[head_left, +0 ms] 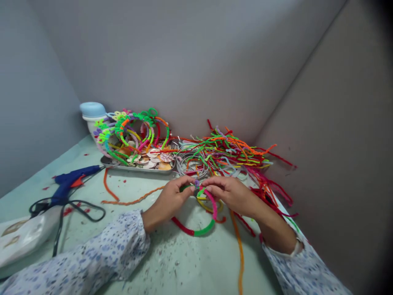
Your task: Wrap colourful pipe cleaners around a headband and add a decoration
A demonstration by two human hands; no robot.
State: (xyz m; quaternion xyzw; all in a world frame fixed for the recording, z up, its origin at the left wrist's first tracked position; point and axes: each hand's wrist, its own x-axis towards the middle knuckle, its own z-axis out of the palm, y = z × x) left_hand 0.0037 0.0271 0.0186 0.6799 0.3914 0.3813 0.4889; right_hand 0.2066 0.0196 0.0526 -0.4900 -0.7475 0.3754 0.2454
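Note:
A headband [205,230] wrapped in pink, green and red pipe cleaner hangs between my two hands, its curve toward me. My left hand [174,196] is closed on its upper left part, thumb and fingertips pinching. My right hand [231,194] pinches the upper right part, close to the other fingertips. Small purple and green pipe cleaner loops [199,189] show between the fingertips; their exact shape is partly hidden. Just behind my hands lies a coil of silvery wire hoops [193,164].
A metal tray [139,168] holds shells and several finished headbands [135,129], beside a blue-lidded white container [93,112]. Loose pipe cleaners [233,149] pile up at the back right. A blue glue gun [69,180] with a black cord and a plastic bag [27,235] lie left.

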